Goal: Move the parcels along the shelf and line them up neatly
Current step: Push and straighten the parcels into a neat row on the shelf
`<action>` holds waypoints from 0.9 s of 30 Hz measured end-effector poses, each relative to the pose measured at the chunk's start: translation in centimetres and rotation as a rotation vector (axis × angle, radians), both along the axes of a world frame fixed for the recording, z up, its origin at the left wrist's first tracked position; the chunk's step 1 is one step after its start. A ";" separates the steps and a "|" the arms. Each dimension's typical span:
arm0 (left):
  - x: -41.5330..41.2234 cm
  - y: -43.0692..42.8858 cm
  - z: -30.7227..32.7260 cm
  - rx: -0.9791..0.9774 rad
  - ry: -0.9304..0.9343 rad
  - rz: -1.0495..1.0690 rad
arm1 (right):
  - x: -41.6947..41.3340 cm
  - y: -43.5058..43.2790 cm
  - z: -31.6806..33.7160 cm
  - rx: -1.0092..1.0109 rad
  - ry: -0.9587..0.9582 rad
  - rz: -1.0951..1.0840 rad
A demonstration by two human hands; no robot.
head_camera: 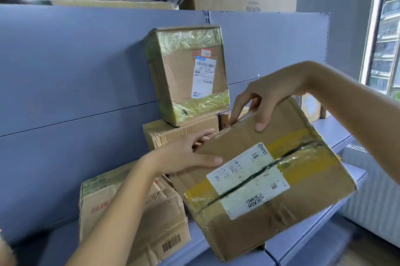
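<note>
The big parcel (259,179) is held tilted over the shelf (307,233), label side up; I cannot tell whether its low corner touches the board. Both hands grasp it only at the upper edges: the left hand (184,155) pinches the left edge and the right hand (266,97) curls over the far edge. With so much weight hanging below the fingers, I think it may slip or swing. If it swings back, it could knock the taped box (188,75), which stands leaning on a flat box (179,133) and looks easy to tip. The dented box (129,211) at the left could also be pushed out of line.
</note>
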State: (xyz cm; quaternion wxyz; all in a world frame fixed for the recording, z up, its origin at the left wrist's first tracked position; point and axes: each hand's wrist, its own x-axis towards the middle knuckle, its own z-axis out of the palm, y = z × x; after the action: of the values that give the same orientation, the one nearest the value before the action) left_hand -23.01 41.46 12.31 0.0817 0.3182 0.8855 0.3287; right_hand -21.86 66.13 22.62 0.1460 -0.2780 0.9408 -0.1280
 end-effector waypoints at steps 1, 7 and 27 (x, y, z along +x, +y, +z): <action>-0.1 0.3 -0.3 0.067 -0.018 0.015 | 0.4 0.4 0.1 -0.072 0.051 -0.011; -0.3 1.9 -2.4 0.644 -0.085 0.214 | 0.5 8.5 -4.3 -1.228 0.591 -0.278; -2.3 22.6 -10.6 1.061 -0.200 0.204 | 6.1 23.2 -23.7 -1.605 0.187 -0.490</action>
State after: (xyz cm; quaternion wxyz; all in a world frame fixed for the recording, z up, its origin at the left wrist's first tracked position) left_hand -25.30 64.06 1.76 -0.0386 0.1953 0.6127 0.7648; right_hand -15.72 89.38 -1.09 -0.2063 -0.0951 0.6064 -0.7620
